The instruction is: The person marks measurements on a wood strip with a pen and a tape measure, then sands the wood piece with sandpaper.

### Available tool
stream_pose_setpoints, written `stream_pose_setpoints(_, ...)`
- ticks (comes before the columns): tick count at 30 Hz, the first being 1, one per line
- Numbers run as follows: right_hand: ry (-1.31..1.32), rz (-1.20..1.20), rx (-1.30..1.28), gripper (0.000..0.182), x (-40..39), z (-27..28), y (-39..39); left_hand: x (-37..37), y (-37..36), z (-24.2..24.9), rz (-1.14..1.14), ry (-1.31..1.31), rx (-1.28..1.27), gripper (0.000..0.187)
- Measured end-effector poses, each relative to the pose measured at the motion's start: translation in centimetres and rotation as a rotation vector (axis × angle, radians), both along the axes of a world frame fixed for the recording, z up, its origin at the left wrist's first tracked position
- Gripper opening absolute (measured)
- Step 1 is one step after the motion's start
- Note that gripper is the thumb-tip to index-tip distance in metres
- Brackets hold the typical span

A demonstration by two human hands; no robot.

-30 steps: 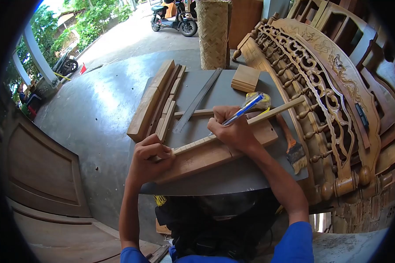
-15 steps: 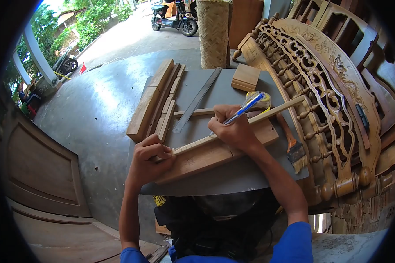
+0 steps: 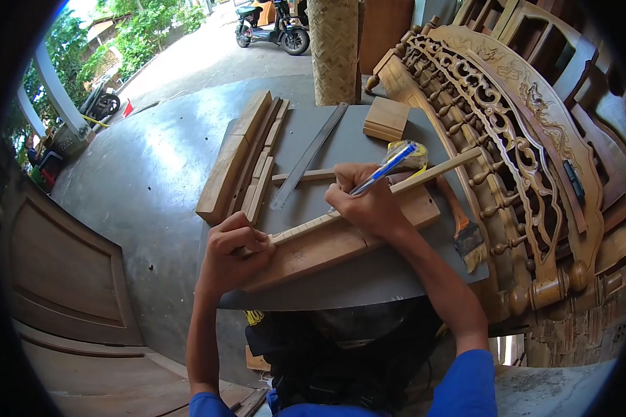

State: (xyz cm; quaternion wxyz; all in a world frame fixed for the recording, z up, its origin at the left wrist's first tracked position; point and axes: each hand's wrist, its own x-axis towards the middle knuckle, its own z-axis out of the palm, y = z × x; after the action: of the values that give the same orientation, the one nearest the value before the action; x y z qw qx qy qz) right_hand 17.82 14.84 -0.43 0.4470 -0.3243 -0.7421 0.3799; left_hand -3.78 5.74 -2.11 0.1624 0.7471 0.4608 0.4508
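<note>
A thin wooden strip (image 3: 438, 169) with pencil-like cross marks near its left part lies slantwise along a thicker wooden block (image 3: 313, 258). My left hand (image 3: 236, 249) is closed on the strip's left end, its fingers curled over it. In my right hand (image 3: 368, 201) is a blue-and-white pen (image 3: 389, 165), tilted, its tip down by the strip and partly hidden by the fingers. Behind the strip, a metal ruler (image 3: 309, 156) lies on the grey tabletop (image 3: 299, 297). A tape measure (image 3: 409, 156) with yellow edges sits beyond my right hand.
Wooden bars (image 3: 236, 153) lie side by side at the table's left. A square wood block (image 3: 386, 118) rests at the back, and a paintbrush (image 3: 468, 240) on the right. Carved furniture panels (image 3: 508, 139) lean close along the right side. A wooden panel (image 3: 69, 264) stands at left.
The whole view has shifted slightly. Both hands keep their grips, and the pen stays at nearly the same spot on the strip.
</note>
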Motion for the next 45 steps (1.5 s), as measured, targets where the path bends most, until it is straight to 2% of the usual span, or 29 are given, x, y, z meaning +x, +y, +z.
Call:
stream_pose_setpoints(7,0.026,-0.001,-0.023,0.030,-0.05,0.02,-0.09,0.05,-0.05,0.13,0.014,0.004,-0.010,0.020)
stream_pose_setpoints(13,-0.004,0.025,0.004,0.031,0.16,-0.18,0.16,-0.15,0.09,-0.10,0.012,0.031,0.002,0.027)
stream_pose_setpoints(16,0.022,-0.001,0.002,0.031,-0.04,-0.24,0.12,-0.09,0.08,-0.03,0.005,-0.005,-0.009,0.017)
stream_pose_setpoints(25,-0.018,0.043,0.015,0.030,0.30,-0.10,0.16,-0.05,0.14,-0.12,0.004,-0.014,0.012,0.017)
stream_pose_setpoints(28,0.020,0.022,-0.008,0.030,0.08,-0.12,0.09,-0.01,0.06,0.03,0.015,0.010,0.000,0.026)
stream_pose_setpoints(37,-0.006,-0.002,0.011,0.030,0.01,-0.10,0.10,-0.02,0.05,0.04,0.010,0.016,0.004,0.025)
stream_pose_setpoints(40,0.001,0.086,-0.051,0.030,0.29,-0.13,0.19,-0.06,0.10,-0.09,0.010,0.005,0.009,0.025)
stream_pose_setpoints(45,0.035,-0.022,-0.004,0.030,0.65,-0.10,0.52,-0.15,0.03,-0.10,0.011,0.024,0.004,0.025)
